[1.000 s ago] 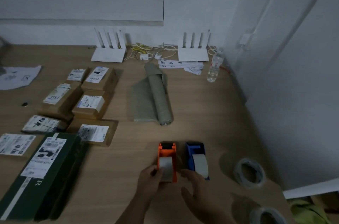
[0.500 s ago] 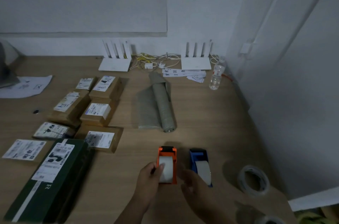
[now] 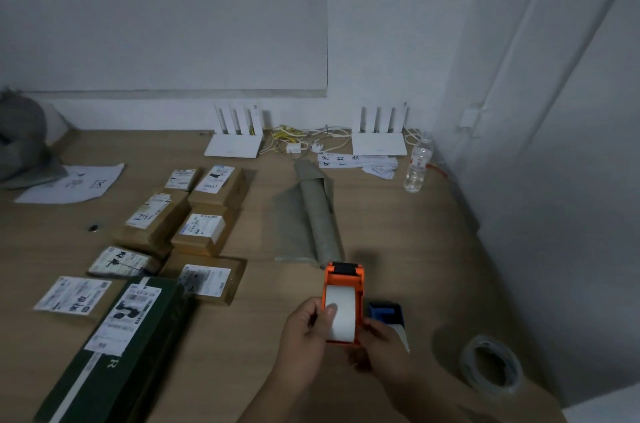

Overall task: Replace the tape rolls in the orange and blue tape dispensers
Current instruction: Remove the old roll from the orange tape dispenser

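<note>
The orange tape dispenser (image 3: 343, 284), with a pale roll in it, is lifted off the wooden table near the bottom centre. My left hand (image 3: 304, 336) grips its left side, thumb on the roll. My right hand (image 3: 384, 350) holds its right rear corner. The blue tape dispenser (image 3: 386, 313) stands on the table just behind my right hand, partly hidden by it. A clear tape roll (image 3: 491, 367) lies flat on the table to the right.
Several labelled cardboard parcels (image 3: 204, 235) and a long green box (image 3: 114, 353) fill the left side. A rolled grey sheet (image 3: 318, 218) lies ahead. Two white routers (image 3: 235, 145), cables and a water bottle (image 3: 417, 168) stand by the back wall. The wall (image 3: 554, 180) bounds the right.
Both hands have closed on the orange dispenser and raised it off the table, away from the blue one. The camera has tilted, shifting the scene downward.
</note>
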`<state>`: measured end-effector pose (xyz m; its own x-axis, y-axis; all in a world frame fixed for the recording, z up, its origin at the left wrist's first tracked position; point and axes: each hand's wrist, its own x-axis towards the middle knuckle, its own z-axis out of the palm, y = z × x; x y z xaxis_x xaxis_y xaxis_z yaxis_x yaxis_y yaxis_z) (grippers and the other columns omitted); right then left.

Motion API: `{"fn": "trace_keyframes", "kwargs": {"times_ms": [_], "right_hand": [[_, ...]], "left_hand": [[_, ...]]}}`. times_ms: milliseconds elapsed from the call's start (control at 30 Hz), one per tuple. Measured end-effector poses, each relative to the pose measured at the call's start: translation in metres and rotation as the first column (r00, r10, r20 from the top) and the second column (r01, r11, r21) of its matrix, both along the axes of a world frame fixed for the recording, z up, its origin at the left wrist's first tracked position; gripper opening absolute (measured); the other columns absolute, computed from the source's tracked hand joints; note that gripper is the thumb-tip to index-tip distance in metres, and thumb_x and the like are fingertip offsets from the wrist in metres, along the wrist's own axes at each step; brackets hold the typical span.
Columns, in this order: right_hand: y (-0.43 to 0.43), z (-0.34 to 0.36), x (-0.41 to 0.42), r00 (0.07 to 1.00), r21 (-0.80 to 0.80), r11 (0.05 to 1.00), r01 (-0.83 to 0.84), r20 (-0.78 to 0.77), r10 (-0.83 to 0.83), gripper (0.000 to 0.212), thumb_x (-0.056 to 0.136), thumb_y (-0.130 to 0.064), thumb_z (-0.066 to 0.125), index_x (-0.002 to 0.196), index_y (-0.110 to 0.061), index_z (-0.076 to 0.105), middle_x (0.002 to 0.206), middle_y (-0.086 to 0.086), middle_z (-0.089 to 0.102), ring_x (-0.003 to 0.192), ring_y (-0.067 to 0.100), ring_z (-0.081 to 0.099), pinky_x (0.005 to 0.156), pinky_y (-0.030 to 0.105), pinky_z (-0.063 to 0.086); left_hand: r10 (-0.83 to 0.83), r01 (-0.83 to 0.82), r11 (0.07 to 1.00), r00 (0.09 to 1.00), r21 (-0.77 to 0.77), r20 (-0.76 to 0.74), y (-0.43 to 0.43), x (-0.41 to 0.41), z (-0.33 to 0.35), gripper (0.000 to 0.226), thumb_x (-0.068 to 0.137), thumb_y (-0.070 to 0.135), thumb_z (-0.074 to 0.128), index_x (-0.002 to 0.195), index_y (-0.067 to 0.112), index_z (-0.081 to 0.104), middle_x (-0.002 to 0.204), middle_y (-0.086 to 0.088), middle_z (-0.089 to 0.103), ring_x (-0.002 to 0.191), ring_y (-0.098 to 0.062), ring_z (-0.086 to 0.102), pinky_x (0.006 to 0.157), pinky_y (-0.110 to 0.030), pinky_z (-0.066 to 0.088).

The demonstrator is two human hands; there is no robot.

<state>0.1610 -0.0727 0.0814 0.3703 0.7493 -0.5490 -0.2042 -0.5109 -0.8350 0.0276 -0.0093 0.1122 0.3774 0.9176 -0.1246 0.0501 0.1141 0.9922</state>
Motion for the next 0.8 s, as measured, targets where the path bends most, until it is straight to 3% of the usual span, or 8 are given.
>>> {"fn": "trace_keyframes", "kwargs": {"times_ms": [133, 233, 367, 533, 700, 800], "right_hand": [[-0.002, -0.001, -0.001, 1.000, 0.079, 0.997, 0.022, -0.006, -0.022, 0.013, 0.091, -0.018, 0.062, 0.098, -0.011, 0.071, 0.074, 0.013, 0.070, 0.056, 0.019, 0.060, 0.048, 0.023, 0.046], [-0.006, -0.006, 0.000, 0.995, 0.097, 0.995, -0.038, 0.093, 0.029, 0.014, 0.094, -0.005, 0.056, 0.093, -0.013, 0.068, 0.066, 0.006, 0.068, 0.049, 0.015, 0.058, 0.048, 0.027, 0.045], [-0.009, -0.018, 0.007, 0.976, 0.069, 0.994, -0.089, 0.204, 0.073, 0.020, 0.092, 0.001, 0.053, 0.095, -0.015, 0.064, 0.065, 0.009, 0.067, 0.046, 0.017, 0.060, 0.049, 0.030, 0.047], [-0.008, -0.019, 0.010, 0.974, 0.085, 0.993, -0.083, 0.219, 0.062, 0.019, 0.091, 0.005, 0.055, 0.092, -0.013, 0.063, 0.057, 0.004, 0.065, 0.042, 0.013, 0.057, 0.046, 0.027, 0.045], [-0.008, -0.025, 0.012, 0.971, 0.111, 0.992, -0.060, 0.238, 0.032, 0.012, 0.086, -0.002, 0.064, 0.097, -0.007, 0.066, 0.069, 0.014, 0.073, 0.056, 0.024, 0.064, 0.056, 0.038, 0.052], [-0.007, -0.018, 0.015, 0.966, 0.126, 0.992, -0.008, 0.256, -0.025, 0.014, 0.085, -0.007, 0.069, 0.096, -0.016, 0.065, 0.085, 0.011, 0.073, 0.072, 0.024, 0.070, 0.063, 0.049, 0.060]], "left_hand": [[0.012, -0.012, 0.999, 1.000, -0.048, 0.012, -0.002, -0.001, 0.004, 0.025, 0.096, 0.024, 0.065, 0.075, 0.012, 0.069, 0.065, 0.004, 0.067, 0.067, -0.009, 0.056, 0.058, -0.017, 0.047], [0.016, -0.016, 0.999, 1.000, -0.049, 0.001, -0.001, -0.001, 0.010, 0.036, 0.104, 0.006, 0.056, 0.071, 0.017, 0.066, 0.060, 0.007, 0.066, 0.060, -0.003, 0.056, 0.053, -0.012, 0.046], [0.028, -0.026, 0.998, 0.999, -0.057, 0.025, -0.001, 0.003, 0.020, 0.041, 0.104, 0.006, 0.055, 0.066, 0.017, 0.063, 0.056, 0.009, 0.066, 0.054, 0.002, 0.056, 0.050, -0.010, 0.045], [0.029, -0.027, 0.998, 0.999, -0.059, 0.044, -0.006, 0.006, 0.031, 0.043, 0.105, 0.007, 0.055, 0.064, 0.018, 0.062, 0.051, 0.009, 0.063, 0.050, 0.004, 0.054, 0.048, -0.008, 0.043], [0.054, -0.053, 0.998, 0.998, -0.026, 0.036, -0.010, 0.008, 0.041, 0.042, 0.105, 0.007, 0.055, 0.064, 0.019, 0.058, 0.048, 0.012, 0.062, 0.047, 0.007, 0.053, 0.048, -0.007, 0.042], [0.078, -0.078, 0.997, 0.996, -0.012, 0.052, -0.009, 0.009, 0.043, 0.044, 0.104, 0.003, 0.055, 0.063, 0.019, 0.055, 0.047, 0.012, 0.059, 0.047, 0.005, 0.050, 0.047, -0.008, 0.039]]}}
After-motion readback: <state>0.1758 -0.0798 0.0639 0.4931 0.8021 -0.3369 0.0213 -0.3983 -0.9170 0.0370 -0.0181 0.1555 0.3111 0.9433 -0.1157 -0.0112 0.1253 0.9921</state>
